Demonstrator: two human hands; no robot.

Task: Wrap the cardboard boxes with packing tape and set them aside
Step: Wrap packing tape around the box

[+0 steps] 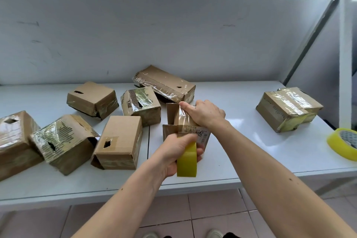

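Observation:
A small cardboard box (pixel 174 120) with a white label stands at the middle of the white table (pixel 241 149). My right hand (pixel 204 113) grips its top from the right, thumb over the taped upper edge. My left hand (pixel 179 150) holds a yellow roll of packing tape (pixel 187 161) just in front of the box, low against its near face. The box's near face is partly hidden by that hand and the roll.
Several taped cardboard boxes (pixel 119 142) lie on the left half of the table and one long box (pixel 164 83) at the back. A taped box (pixel 287 108) sits apart at the right. A second yellow tape roll (pixel 342 144) lies at the right edge.

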